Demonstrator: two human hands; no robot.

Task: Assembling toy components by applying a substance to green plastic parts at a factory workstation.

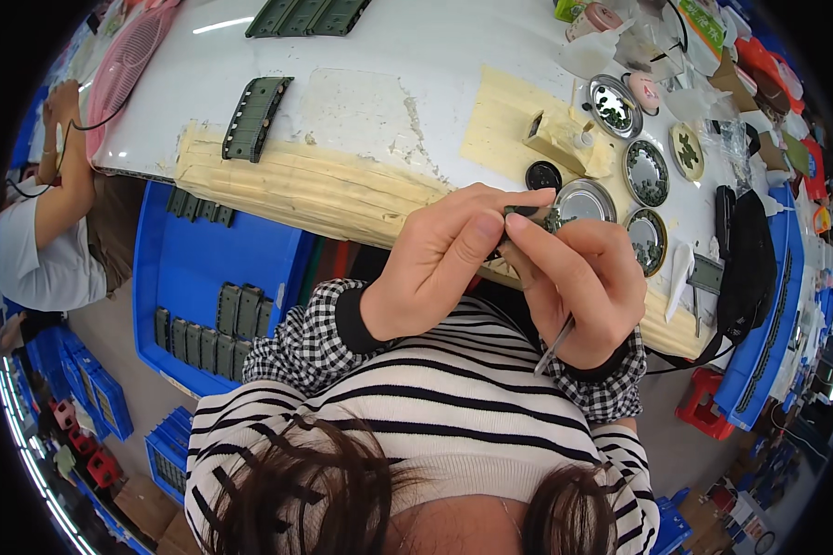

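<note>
Over the table's front edge, both my hands meet around a small dark green part (pixel 525 212), mostly covered by fingers. My left hand (pixel 435 259) is closed, with thumb and forefinger pinching the part from the left. From the other side, the fingertips of my right hand (pixel 588 287) press on it. A slim metal tool (pixel 553 346) pokes out below the curled fingers of the right hand; its other end is hidden. Just beyond the hands are a metal dish (pixel 587 197) and a small round black dish (pixel 543 176).
More dishes of small green pieces (pixel 646 173) stand to the right, near a yellowish block (pixel 574 145). A ribbed green panel (pixel 256 118) lies on the table (pixel 352 106). Left below, a blue bin (pixel 162 268) contains green panels. Another person's arm (pixel 65 199) rests at far left.
</note>
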